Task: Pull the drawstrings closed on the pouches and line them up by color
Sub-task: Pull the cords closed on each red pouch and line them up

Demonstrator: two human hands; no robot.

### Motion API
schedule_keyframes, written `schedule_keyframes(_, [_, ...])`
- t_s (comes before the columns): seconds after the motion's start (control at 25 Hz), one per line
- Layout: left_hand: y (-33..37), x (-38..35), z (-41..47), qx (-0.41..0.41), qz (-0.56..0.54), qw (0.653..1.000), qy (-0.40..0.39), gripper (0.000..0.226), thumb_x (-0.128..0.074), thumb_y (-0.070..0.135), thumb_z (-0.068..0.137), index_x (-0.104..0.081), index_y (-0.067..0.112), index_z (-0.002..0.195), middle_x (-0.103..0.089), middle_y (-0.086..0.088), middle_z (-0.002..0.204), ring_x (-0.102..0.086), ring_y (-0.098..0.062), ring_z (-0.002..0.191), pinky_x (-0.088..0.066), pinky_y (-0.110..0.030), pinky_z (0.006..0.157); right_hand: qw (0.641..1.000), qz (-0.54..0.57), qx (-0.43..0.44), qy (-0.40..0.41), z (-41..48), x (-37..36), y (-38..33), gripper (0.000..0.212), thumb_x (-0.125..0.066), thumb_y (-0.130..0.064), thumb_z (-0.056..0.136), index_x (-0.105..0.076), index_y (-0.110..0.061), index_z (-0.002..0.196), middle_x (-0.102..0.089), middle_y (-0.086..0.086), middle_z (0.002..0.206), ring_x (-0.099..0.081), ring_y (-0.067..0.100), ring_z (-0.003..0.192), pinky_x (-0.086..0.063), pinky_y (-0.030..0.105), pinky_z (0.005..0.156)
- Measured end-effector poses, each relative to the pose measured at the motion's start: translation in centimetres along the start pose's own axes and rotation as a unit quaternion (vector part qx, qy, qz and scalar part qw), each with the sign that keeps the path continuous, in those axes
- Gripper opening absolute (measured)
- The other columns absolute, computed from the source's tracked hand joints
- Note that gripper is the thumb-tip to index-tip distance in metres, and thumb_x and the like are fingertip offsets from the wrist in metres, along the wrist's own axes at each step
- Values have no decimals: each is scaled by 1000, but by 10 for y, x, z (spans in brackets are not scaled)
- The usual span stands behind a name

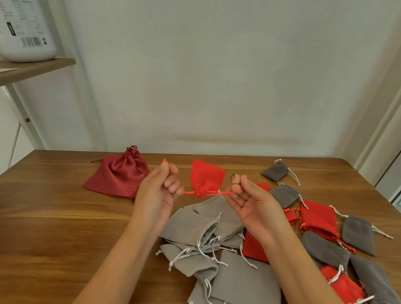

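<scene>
**Both hands pinching the cords of a red pouch, neck cinched**

The left hand (163,187) is curling its fingers in, palm towards the camera, and pinching one end of the red drawstring (217,192). The right hand (246,202) is doing the same on the other side, fingers folded over the cord. The string is running taut between them. The bright red pouch (206,177) is hanging on that line midway between the two hands, raised above the table (38,208), its neck bunched tight at the cord and its body pointing up and away.

Just below the hands, a heap of light grey pouches (210,228) is lying overlapped, their white cords trailing loose. To the right, more red pouches (319,219) are sitting mixed in with dark grey pouches (360,233), touching and overlapping in no order. Off to the left, apart from the heap, a dark red satin pouch (119,175) is resting with its neck gathered shut. Higher on the left, a white container (17,13) is standing on a wooden shelf (29,69).
</scene>
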State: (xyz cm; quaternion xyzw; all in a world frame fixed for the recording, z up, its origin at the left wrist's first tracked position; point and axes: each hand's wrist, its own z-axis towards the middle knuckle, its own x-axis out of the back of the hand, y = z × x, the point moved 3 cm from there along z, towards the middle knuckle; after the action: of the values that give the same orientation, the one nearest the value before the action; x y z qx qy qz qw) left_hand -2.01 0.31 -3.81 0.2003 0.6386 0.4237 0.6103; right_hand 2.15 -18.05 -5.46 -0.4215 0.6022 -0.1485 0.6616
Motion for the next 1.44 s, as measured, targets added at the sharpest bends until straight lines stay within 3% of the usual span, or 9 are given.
schedule_keyframes(0.08, [-3, 0, -1, -9, 72, 997, 9, 32, -38, 27, 101, -58, 11, 82, -41, 5, 55, -45, -7, 50, -49, -20, 54, 998, -57, 19, 5, 1, 4, 2, 20, -59, -25, 79, -73, -11, 82, -69, 1, 71, -67, 11, 72, -57, 23, 77])
schedule_keyframes(0.2, [-4, 0, -1, -9, 179, 984, 5, 34, -36, 31, 101, -58, 12, 83, -31, 7, 53, -33, -7, 45, -38, -21, 51, 990, -137, 34, -22, 1, 0, 10, 23, -58, -27, 83, -71, -9, 87, -68, 3, 74, -66, 12, 73, -54, 23, 76])
schedule_keyframes(0.4, [-19, -8, -6, 124, 330, 935, -44, 32, -36, 15, 97, -46, 13, 66, -31, 8, 46, -24, -7, 39, -22, -22, 43, 950, -300, 46, -77, -4, -9, 25, 15, -62, -22, 86, -76, -17, 85, -67, 6, 69, -61, 16, 74, -49, 29, 83])
schedule_keyframes(0.56, [-18, -5, -11, 111, 411, 898, -110, 30, -47, 21, 98, -67, 5, 81, -54, -1, 54, -35, -6, 39, -28, -17, 42, 931, -325, 145, -84, -2, -8, 17, 18, -66, -18, 82, -74, -14, 97, -71, 0, 102, -62, 9, 106, -44, 22, 97])
schedule_keyframes(0.68, [-17, -9, -15, 93, 423, 887, -160, 30, -57, 27, 93, -73, 6, 80, -57, -1, 54, -39, -6, 44, -33, -17, 48, 938, -292, 147, -118, -2, -8, 16, 25, -66, -18, 78, -73, -7, 100, -66, 5, 107, -60, 15, 109, -46, 23, 94])
schedule_keyframes(0.92, [-17, -17, -21, 105, 391, 881, -244, 29, -48, 11, 96, -74, 3, 89, -45, 3, 55, -33, -8, 52, -30, -18, 53, 938, -290, 154, -108, -5, -13, 15, 15, -70, -12, 74, -77, -11, 87, -61, 34, 83, -58, 27, 81, -50, 21, 79])
schedule_keyframes(1.08, [-15, -21, -23, 71, 431, 867, -240, 21, -61, 23, 89, -77, 10, 87, -43, 6, 50, -34, -7, 50, -29, -16, 52, 938, -301, 148, -87, -6, -13, 14, 12, -70, -18, 73, -75, -12, 81, -74, 9, 87, -69, 13, 86, -52, 19, 76])
schedule_keyframes(1.2, [-12, -18, -19, 91, 407, 892, -176, 32, -56, 18, 93, -72, 13, 66, -48, 1, 50, -35, -7, 47, -32, -18, 53, 939, -301, 143, -83, -5, -12, 15, 14, -69, -20, 75, -76, -15, 85, -74, 12, 88, -68, 14, 83, -53, 20, 76])
schedule_keyframes(1.44, [-13, -13, -17, 117, 399, 895, -161, 40, -50, 21, 97, -64, 3, 65, -46, -4, 50, -38, -10, 47, -35, -22, 54, 902, -384, 187, -67, -2, -5, 17, 14, -78, -18, 72, -76, -29, 81, -72, -1, 86, -68, 24, 87, -55, 43, 86])
